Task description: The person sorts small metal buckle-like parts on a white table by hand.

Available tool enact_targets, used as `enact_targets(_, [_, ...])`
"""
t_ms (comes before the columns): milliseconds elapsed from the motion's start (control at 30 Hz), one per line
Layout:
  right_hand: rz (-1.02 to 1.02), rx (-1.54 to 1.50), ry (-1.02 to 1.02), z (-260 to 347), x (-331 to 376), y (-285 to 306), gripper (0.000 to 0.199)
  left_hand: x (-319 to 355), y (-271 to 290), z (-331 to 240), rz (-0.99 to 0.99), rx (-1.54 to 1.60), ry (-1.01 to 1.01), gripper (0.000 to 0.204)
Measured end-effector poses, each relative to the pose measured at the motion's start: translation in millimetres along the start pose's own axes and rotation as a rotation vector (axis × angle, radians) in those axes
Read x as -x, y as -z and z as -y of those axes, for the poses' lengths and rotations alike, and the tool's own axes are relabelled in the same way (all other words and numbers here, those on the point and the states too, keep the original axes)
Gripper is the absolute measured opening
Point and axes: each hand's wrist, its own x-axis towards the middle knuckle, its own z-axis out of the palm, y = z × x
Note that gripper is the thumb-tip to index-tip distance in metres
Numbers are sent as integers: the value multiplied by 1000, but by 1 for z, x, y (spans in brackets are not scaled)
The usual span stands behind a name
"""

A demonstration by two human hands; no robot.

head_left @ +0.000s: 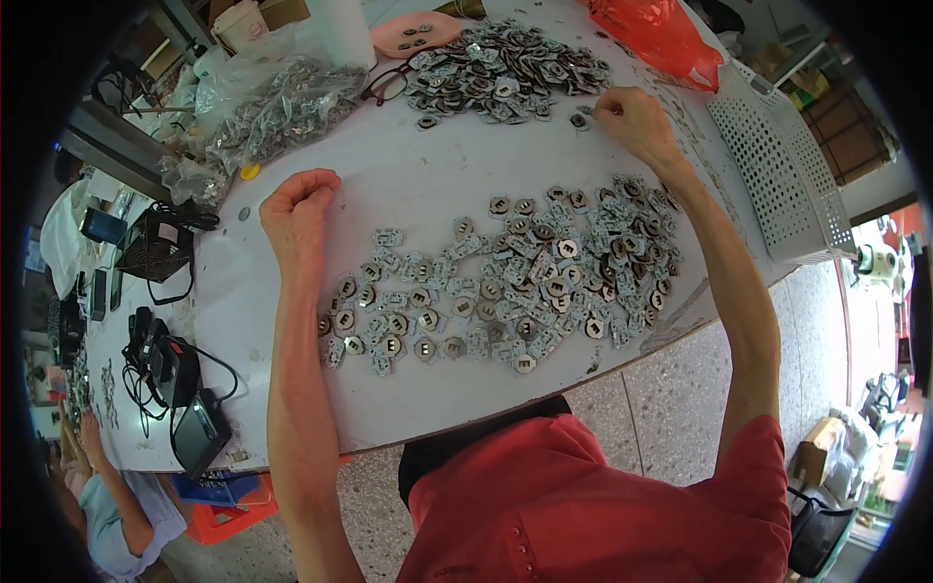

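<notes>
My left hand [299,206] rests on the white table at the left, fingers curled and thumb pressed against them. Whatever it may hold is hidden. Farther off on the right, my right hand [632,120] is also closed, knuckles up, with its fingertips hidden. Just beside those fingertips lies one small metal part [580,121]. A large heap of similar small metal parts [505,73] sits at the far side of the table. Nearer me, between my forearms, a second spread of these flat silvery parts with round dark or brassy centres [544,277] covers the tabletop, thicker toward the right.
Clear bags of metal parts [277,107], glasses [389,85] and a pink dish [416,35] stand at the far left. A white perforated basket [777,160] and red plastic bag [661,39] flank the right. Black adapters with cables [175,374] lie left; another person [121,515] sits beyond.
</notes>
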Motion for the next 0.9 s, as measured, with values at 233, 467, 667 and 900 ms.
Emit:
enact_targets(233, [-19,-51,233,2,12,-13,30,0,-6,-3,-2,-41,16,17])
enact_targets(467, [333,-143,106,45,57,31,30,0,1,2,-9,-7,5,17])
enact_targets(667, [392,-189,145,54,33,25,30,-1,1,2,-22,-16,-1,17])
enact_targets(900, [20,-63,192,42,-8,-34,29,-1,-4,2,-17,-8,-5,18])
